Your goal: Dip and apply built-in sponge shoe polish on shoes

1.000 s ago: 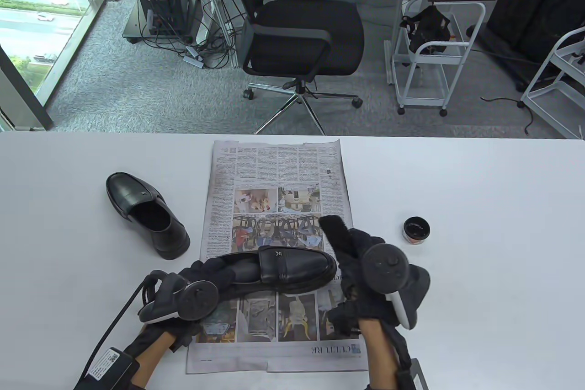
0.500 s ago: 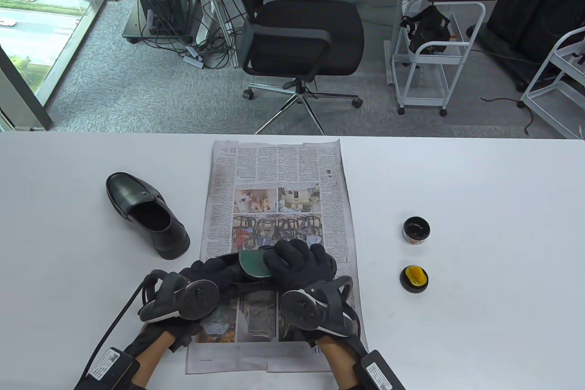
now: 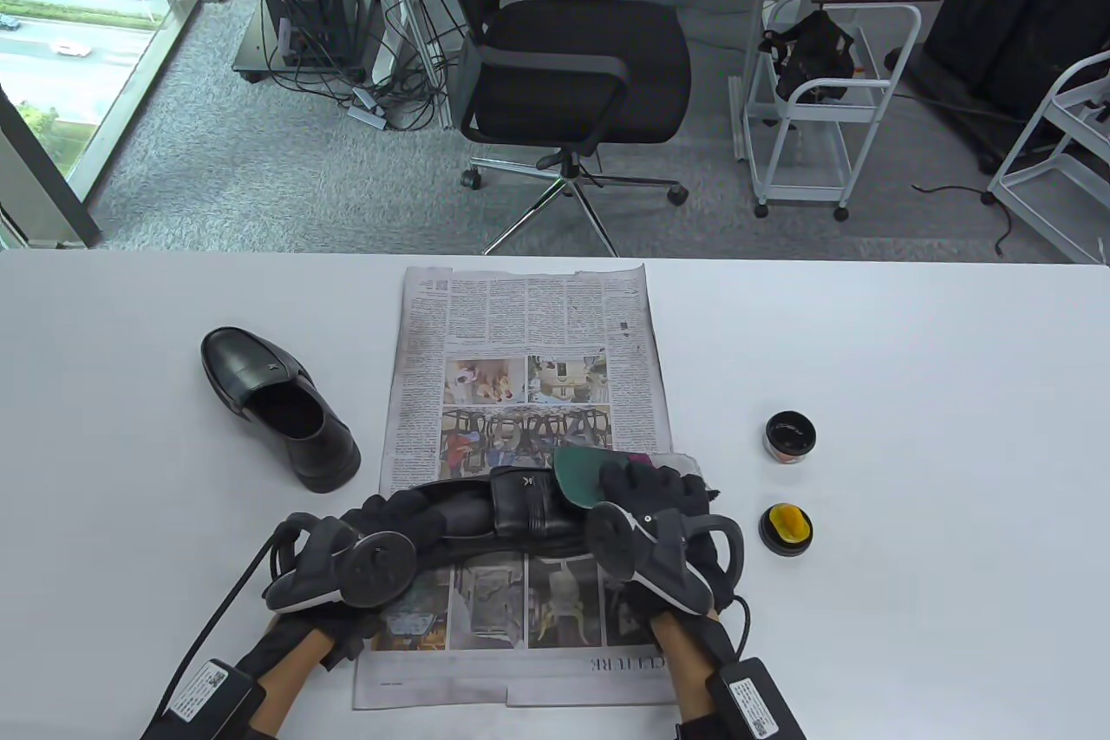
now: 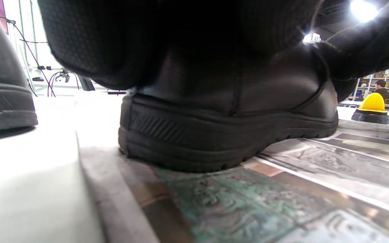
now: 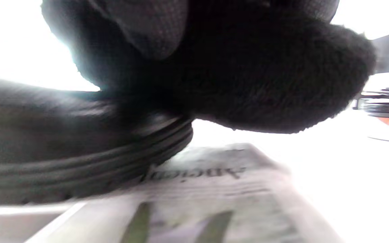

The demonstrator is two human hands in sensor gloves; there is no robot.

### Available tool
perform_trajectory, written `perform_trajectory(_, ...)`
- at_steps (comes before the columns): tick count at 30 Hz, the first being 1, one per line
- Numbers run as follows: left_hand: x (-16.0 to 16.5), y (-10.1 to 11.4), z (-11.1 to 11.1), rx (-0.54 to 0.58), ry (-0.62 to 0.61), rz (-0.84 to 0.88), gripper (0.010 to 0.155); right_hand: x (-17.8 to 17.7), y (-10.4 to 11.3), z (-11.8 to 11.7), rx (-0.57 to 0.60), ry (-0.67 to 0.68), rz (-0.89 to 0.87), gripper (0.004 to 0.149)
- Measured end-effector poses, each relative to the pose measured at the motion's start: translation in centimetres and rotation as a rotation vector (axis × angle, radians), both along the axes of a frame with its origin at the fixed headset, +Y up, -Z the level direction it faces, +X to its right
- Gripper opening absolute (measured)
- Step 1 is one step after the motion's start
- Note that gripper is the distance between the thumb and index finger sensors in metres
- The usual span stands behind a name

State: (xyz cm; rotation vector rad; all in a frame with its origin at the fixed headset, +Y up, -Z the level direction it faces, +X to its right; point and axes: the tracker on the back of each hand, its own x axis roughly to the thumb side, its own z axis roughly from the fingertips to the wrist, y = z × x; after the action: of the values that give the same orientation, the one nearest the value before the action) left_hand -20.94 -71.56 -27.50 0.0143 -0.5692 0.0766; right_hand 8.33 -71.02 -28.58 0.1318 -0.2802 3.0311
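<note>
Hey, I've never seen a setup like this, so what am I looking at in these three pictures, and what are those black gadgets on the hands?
These are a person's two gloved hands, each with a tracker strapped to its back. One camera looks down at the white table; two others sit on the wrists, very close to the shoe.

The left hand holds the heel end of a black shoe lying on a newspaper. The right hand presses a dark brush with a green back against the toe.

A second shoe stands to the left. On the right sit an open polish tin and its lid with a yellow sponge.
</note>
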Motion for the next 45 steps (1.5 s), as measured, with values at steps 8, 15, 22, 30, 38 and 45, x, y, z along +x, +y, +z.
perform_trajectory(8, 0.1, -0.1, 0.0, -0.004, 0.000, -0.006, 0.043, -0.1, 3.8, 2.1, 0.198, -0.020, -0.139, 0.045)
perform_trajectory(15, 0.1, -0.1, 0.0, -0.003, 0.003, -0.005, 0.044, -5.0, 3.5, 3.9, 0.279, 0.187, -0.093, 0.045)
perform_trajectory(22, 0.1, -0.2, 0.1, -0.004, 0.007, -0.007, 0.044, -7.6, 1.3, 3.9, 0.047, 0.468, 0.013, 0.046)
perform_trajectory(30, 0.2, -0.3, 0.1, -0.008, 0.005, -0.008, 0.044, -3.8, 0.7, 2.2, -0.080, 0.421, -0.136, 0.042)
perform_trajectory(38, 0.1, -0.3, 0.0, -0.006, -0.001, -0.008, 0.044, 1.4, 0.6, 0.8, -0.018, 0.175, -0.179, 0.042)
perform_trajectory(45, 0.1, -0.3, 0.0, -0.010, -0.002, -0.007, 0.044, 0.9, 1.2, 1.1, 0.177, 0.019, -0.287, 0.041)
